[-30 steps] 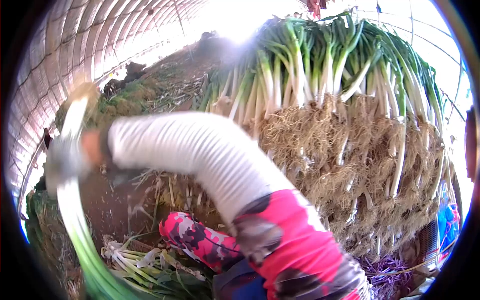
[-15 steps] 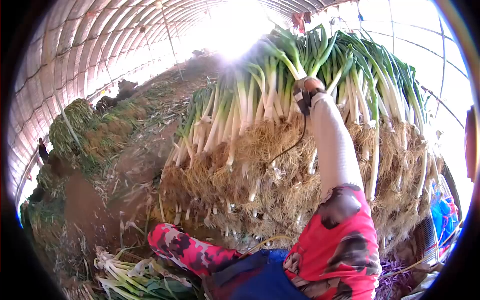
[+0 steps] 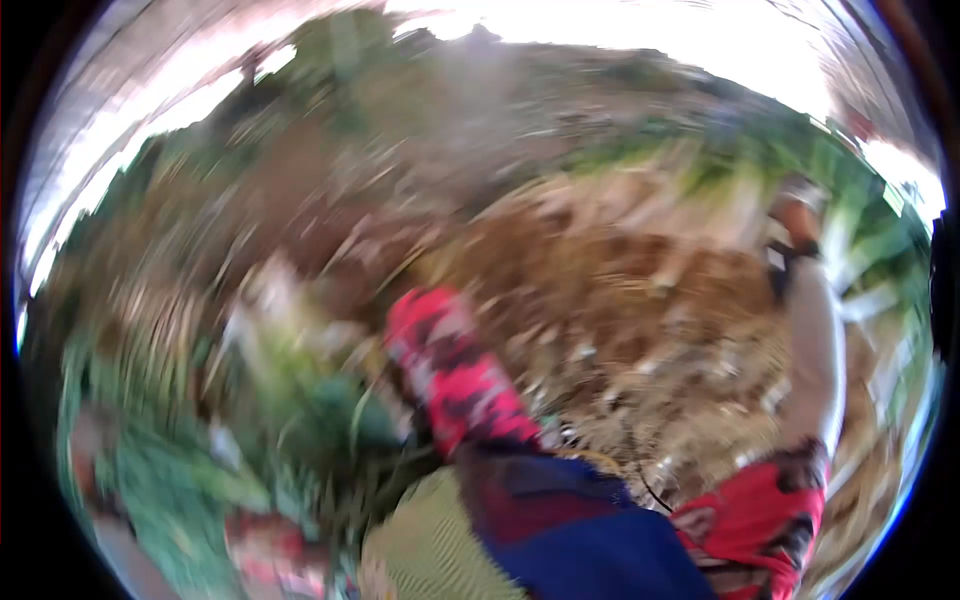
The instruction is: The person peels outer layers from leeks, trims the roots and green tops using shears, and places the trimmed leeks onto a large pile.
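Note:
The whole view is smeared by motion. My right hand [image 3: 798, 212], with a dark band at the wrist and a pale sleeve, reaches out at the right over a big pile of leeks [image 3: 725, 195]. Its fingers are blurred, so any grip is hidden from me. Brown tangled leek roots [image 3: 610, 270] face me below the white stems. At the lower left edge my left hand [image 3: 90, 450] shows as a blur near a lower heap of leeks [image 3: 285, 345], whose green leaves [image 3: 180, 480] spread beside it. What it holds, if anything, cannot be made out.
My bent leg in pink camouflage cloth [image 3: 455, 365] lies between the two heaps, and blue cloth [image 3: 610, 535] covers my lap. Brown ground [image 3: 290, 180] with plant debris extends beyond. Curved greenhouse walls [image 3: 110, 90] rise at the sides.
My view has swung left and down, shifting the leek pile and my right hand toward the right edge. The lower leek heap shows more fully, and my left hand has come into view.

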Demonstrator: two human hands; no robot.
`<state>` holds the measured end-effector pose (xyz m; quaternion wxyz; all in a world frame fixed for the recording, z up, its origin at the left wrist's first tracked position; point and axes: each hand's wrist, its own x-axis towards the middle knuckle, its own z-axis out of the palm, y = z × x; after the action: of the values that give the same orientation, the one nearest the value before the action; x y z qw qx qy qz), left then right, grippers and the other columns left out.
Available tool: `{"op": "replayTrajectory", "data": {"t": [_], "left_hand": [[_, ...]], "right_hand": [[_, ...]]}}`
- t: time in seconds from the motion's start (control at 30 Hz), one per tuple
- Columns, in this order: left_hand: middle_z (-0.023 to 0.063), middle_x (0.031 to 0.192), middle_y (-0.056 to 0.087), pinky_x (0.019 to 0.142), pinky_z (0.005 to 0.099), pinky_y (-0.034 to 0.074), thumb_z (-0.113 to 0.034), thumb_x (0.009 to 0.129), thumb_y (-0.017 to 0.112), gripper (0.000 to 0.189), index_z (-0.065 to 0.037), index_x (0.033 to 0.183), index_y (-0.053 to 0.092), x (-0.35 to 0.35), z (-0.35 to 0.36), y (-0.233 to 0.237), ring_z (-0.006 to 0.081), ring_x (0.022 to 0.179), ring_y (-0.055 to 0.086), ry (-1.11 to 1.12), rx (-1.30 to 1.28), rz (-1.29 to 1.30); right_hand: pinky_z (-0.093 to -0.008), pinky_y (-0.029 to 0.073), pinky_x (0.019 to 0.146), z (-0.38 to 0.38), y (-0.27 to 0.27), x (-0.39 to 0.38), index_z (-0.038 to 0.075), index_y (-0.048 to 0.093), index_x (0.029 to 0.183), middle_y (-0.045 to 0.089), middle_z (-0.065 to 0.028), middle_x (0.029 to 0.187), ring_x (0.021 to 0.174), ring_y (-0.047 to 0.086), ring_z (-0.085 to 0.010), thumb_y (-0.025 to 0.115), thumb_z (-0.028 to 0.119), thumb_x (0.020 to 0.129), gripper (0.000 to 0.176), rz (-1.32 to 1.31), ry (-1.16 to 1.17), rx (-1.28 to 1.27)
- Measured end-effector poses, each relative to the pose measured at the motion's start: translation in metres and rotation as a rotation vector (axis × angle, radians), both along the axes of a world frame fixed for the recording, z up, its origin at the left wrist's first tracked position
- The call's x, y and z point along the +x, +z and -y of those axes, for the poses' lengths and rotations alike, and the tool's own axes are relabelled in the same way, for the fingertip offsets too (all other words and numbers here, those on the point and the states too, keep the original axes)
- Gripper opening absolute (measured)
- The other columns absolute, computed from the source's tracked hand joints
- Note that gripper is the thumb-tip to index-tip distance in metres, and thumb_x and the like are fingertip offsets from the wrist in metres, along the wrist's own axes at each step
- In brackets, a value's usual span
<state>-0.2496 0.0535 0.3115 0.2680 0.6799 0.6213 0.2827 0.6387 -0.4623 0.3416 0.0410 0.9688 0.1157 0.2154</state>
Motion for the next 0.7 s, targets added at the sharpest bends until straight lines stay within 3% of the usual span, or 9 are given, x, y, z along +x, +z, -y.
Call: {"op": "replayTrajectory", "data": {"t": [0.07, 0.1, 0.17, 0.2, 0.27, 0.4, 0.5, 0.57, 0.7], "left_hand": [[0.0108, 0.098, 0.063, 0.080, 0.0347, 0.050, -0.024, 0.076, 0.064, 0.039, 0.001, 0.106, 0.059, -0.042, 0.009, -0.007, 0.0242, 0.090, 0.060, -0.015, 0.078, -0.432], [0.0107, 0.098, 0.063, 0.080, 0.0349, 0.050, -0.024, 0.077, 0.064, 0.038, 0.001, 0.106, 0.059, -0.039, 0.010, -0.015, 0.0243, 0.090, 0.060, -0.200, 0.172, -0.815], [0.0105, 0.099, 0.063, 0.081, 0.0351, 0.049, -0.025, 0.078, 0.064, 0.038, 0.000, 0.106, 0.059, -0.007, 0.013, -0.044, 0.0244, 0.091, 0.060, -0.456, 0.218, -0.994], [0.0107, 0.101, 0.063, 0.076, 0.0338, 0.053, -0.023, 0.076, 0.066, 0.039, 0.000, 0.106, 0.059, 0.034, 0.039, -0.058, 0.0231, 0.088, 0.063, -0.205, 0.017, -0.222], [0.0101, 0.100, 0.063, 0.071, 0.0296, 0.054, -0.022, 0.076, 0.068, 0.044, 0.001, 0.112, 0.056, 0.081, 0.046, -0.088, 0.0192, 0.080, 0.065, -0.186, -0.230, 0.274], [0.0091, 0.095, 0.063, 0.072, 0.0322, 0.054, -0.020, 0.078, 0.067, 0.044, 0.001, 0.114, 0.053, 0.102, 0.032, -0.135, 0.0203, 0.082, 0.065, -0.269, -0.371, 0.458], [0.0095, 0.094, 0.064, 0.073, 0.0334, 0.054, -0.022, 0.081, 0.065, 0.041, 0.001, 0.113, 0.053, 0.084, 0.025, -0.134, 0.0225, 0.084, 0.065, -0.184, -0.423, 0.770], [0.0106, 0.095, 0.064, 0.073, 0.0339, 0.054, -0.026, 0.080, 0.066, 0.043, 0.002, 0.110, 0.054, 0.066, 0.029, -0.114, 0.0244, 0.085, 0.065, -0.130, -0.421, 0.838], [0.0121, 0.094, 0.064, 0.072, 0.0331, 0.054, -0.026, 0.077, 0.068, 0.047, 0.002, 0.112, 0.054, 0.012, 0.059, -0.051, 0.0233, 0.083, 0.065, 0.019, -0.410, 0.229]], "right_hand": [[-0.0398, 0.046, 0.087, -0.078, 0.000, -0.017, 0.005, 0.039, 0.132, 0.059, -0.0187, 0.113, 0.106, 0.057, -0.0299, 0.056, 0.034, 0.081, 0.061, -0.019, 0.280, -0.181], [-0.0397, 0.046, 0.088, -0.124, -0.004, -0.041, 0.005, 0.039, 0.132, 0.058, -0.0188, 0.114, 0.106, 0.057, -0.0303, 0.056, 0.034, 0.081, 0.061, -0.044, 0.413, -0.265], [-0.0396, 0.045, 0.089, -0.212, -0.021, -0.100, 0.006, 0.040, 0.131, 0.058, -0.0190, 0.115, 0.107, 0.056, -0.0311, 0.055, 0.035, 0.082, 0.059, -0.130, 0.695, -0.408], [-0.0395, 0.045, 0.090, -0.256, -0.034, -0.134, 0.006, 0.041, 0.131, 0.057, -0.0191, 0.116, 0.108, 0.056, -0.0315, 0.055, 0.035, 0.082, 0.059, -0.186, 0.850, -0.482], [-0.0393, 0.044, 0.091, -0.330, -0.070, -0.210, 0.006, 0.042, 0.130, 0.056, -0.0193, 0.117, 0.109, 0.055, -0.0323, 0.055, 0.035, 0.082, 0.058, -0.325, 1.138, -0.614], [-0.0420, 0.042, 0.090, -0.452, -0.171, -0.319, 0.010, 0.048, 0.126, 0.057, -0.0204, 0.116, 0.106, 0.054, -0.0367, 0.053, 0.039, 0.083, 0.052, -0.528, 1.682, -0.676], [-0.0384, 0.041, 0.095, -0.507, -0.217, -0.421, 0.010, 0.051, 0.124, 0.044, -0.0232, 0.131, 0.114, 0.049, -0.0361, 0.056, 0.039, 0.082, 0.052, -0.791, 1.689, -0.880], [-0.0358, 0.037, 0.099, -0.546, -0.283, -0.442, 0.010, 0.052, 0.124, 0.028, -0.0255, 0.140, 0.118, 0.046, -0.0355, 0.059, 0.038, 0.080, 0.052, -1.302, 1.748, -0.589], [-0.0353, 0.035, 0.099, -0.581, -0.333, -0.474, 0.009, 0.057, 0.114, 0.040, -0.0251, 0.128, 0.106, 0.053, -0.0335, 0.064, 0.040, 0.075, 0.051, -0.464, 2.107, -0.680]]}}
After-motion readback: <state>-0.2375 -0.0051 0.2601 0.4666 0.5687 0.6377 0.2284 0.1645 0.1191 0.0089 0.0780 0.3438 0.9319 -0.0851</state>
